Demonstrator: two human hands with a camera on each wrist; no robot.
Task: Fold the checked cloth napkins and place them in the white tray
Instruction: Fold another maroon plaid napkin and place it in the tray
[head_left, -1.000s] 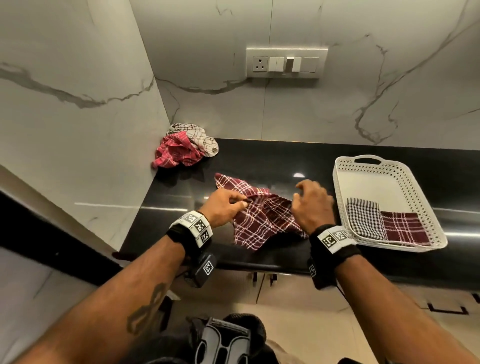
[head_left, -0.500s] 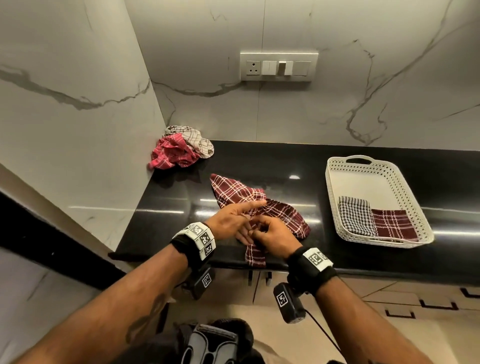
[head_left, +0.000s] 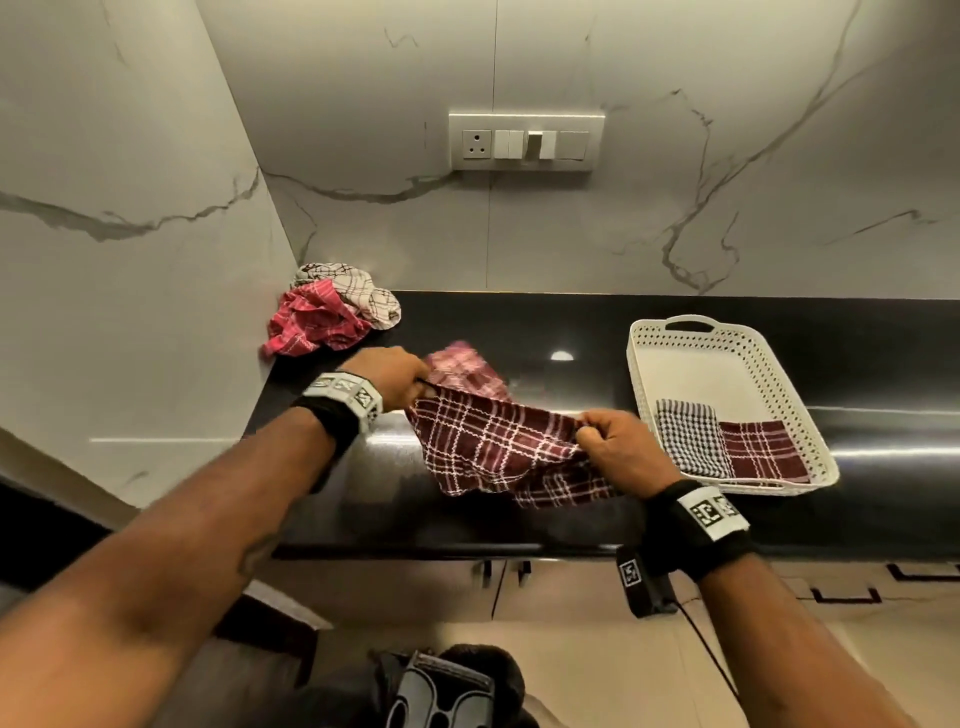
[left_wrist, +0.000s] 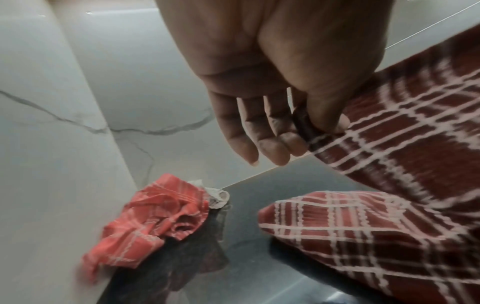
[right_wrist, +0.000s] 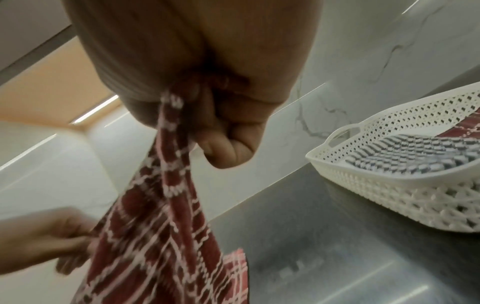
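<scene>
Stretching between both hands (head_left: 618, 452), the maroon napkin (head_left: 493, 447) sags.

Black counter (head_left: 571, 317) meets a marble wall (head_left: 675, 208) carrying a switch plate (head_left: 526, 142) with a socket; cabinet fronts (head_left: 597, 587) with dark handles sit below the counter edge

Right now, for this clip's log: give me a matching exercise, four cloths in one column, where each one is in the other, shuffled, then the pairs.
Cloths:
1. maroon checked napkin
2. black-and-white checked napkin
3. pink-red napkin
4. beige checked napkin

Places:
A. crumpled by the left wall
B. folded in the white tray
C. held between left hand and right hand
D. bunched in the corner, behind the pink-red one

Pairs: 1-C, 2-B, 3-A, 4-D
</scene>
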